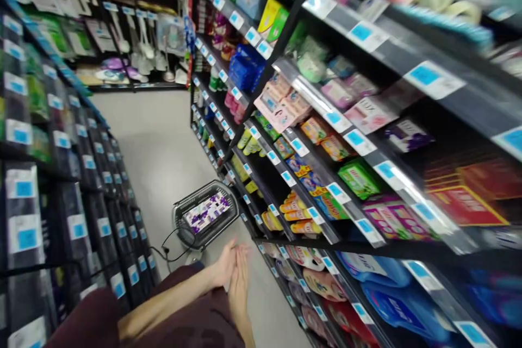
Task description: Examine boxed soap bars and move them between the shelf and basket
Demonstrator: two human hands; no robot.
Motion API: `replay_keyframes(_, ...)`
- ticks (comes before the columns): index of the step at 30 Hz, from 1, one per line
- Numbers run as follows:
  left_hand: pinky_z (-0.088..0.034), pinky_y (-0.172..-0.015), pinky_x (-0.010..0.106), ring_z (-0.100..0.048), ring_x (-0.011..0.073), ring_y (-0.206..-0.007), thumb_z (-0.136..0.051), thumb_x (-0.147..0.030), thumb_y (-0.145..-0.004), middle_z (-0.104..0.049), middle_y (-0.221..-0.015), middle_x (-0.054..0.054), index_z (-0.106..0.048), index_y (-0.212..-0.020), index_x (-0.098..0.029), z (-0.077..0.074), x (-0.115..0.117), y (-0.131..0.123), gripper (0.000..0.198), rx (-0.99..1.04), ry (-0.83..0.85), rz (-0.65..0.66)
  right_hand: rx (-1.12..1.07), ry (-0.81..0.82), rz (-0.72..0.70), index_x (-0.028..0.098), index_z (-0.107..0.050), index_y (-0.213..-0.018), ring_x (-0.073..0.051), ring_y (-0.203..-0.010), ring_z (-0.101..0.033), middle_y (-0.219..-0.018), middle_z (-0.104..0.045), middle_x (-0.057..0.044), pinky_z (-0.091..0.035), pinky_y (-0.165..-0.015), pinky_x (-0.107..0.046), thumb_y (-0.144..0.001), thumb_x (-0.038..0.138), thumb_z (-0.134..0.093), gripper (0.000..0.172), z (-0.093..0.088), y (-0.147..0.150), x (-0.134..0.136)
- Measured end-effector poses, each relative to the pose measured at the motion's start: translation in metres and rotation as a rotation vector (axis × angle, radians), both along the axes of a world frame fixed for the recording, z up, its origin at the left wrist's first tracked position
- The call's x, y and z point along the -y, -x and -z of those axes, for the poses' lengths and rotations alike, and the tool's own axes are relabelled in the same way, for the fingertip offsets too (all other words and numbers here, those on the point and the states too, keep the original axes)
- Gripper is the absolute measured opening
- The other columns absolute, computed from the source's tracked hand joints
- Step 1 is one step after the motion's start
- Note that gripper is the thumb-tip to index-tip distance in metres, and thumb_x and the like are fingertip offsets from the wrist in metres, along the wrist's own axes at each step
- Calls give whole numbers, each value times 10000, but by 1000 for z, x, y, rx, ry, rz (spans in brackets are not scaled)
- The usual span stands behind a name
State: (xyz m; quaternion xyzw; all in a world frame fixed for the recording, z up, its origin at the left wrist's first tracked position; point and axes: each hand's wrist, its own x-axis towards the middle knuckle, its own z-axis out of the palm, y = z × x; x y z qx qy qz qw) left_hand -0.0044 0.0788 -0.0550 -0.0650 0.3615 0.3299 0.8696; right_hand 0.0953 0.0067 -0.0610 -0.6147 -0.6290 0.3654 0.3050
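My left hand and my right hand are held together in front of my body, palm against palm. The fingers of both are stretched out, a little smeared by motion, and no object shows in them. Just beyond them on the floor stands a dark shopping basket. Inside it lies a row of white and purple packs, their kind too small to make out. Neither hand touches the basket.
Dark shelving with boxed soaps and bottles rises close on the right. Another shelf with price tags lines the left. A thin black cable runs near the basket. Brushes hang on the far wall, beyond the grey floor.
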Motion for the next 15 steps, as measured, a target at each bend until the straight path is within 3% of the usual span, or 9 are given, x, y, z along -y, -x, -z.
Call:
replay_keyframes(3, -350, -1121, 401, -516, 245, -1319, -468, -464, -884, -607, -1368, 112, -529, -1288, -189, 0, 9, 4, 492, -35, -14, -39, -143, 224, 233, 275, -574, -1344, -319, -1442, -368, -1485, -508, -65, -280, -1193, -519, -898, 580, -497, 546, 47, -11, 32)
replay_keyframes(6, -363, -1113, 414, -536, 252, -1306, -475, -420, -896, -625, -1363, 125, -557, -1283, -189, -9, 12, -2, 458, 12, -305, 8, -400, 577, 563, 181, -629, -1206, -342, -1299, -542, -1343, -617, -167, -392, -1106, -502, -725, 617, -658, 650, 61, -32, 34)
replay_keyframes(8, -401, -1083, 419, -545, 266, -1299, -442, -458, -919, -627, -1366, 121, -572, -1282, -204, -13, 10, -11, 462, -126, -631, 168, -654, 763, 736, 199, -646, -1065, -301, -1083, -680, -1127, -713, -127, -495, -983, -479, -691, 574, -669, 531, 61, -41, 26)
replay_keyframes(11, -412, -1069, 382, -565, 253, -1273, -368, -496, -953, -650, -1339, 67, -629, -1239, -263, -3, 8, -21, 452, -457, -1003, 425, -994, 806, 802, 229, -631, -875, -213, -872, -715, -874, -723, -29, -542, -886, -386, -699, 439, -667, 277, 50, -40, 7)
replay_keyframes(15, -379, -1090, 357, -607, 270, -1198, -481, -542, -914, -736, -1150, 56, -731, -994, -284, 36, 7, -12, 368, -607, -1120, 590, -1120, 838, 718, 225, -638, -853, -212, -928, -702, -914, -732, -43, -547, -877, -381, -765, 405, -620, 201, 27, -24, -16)
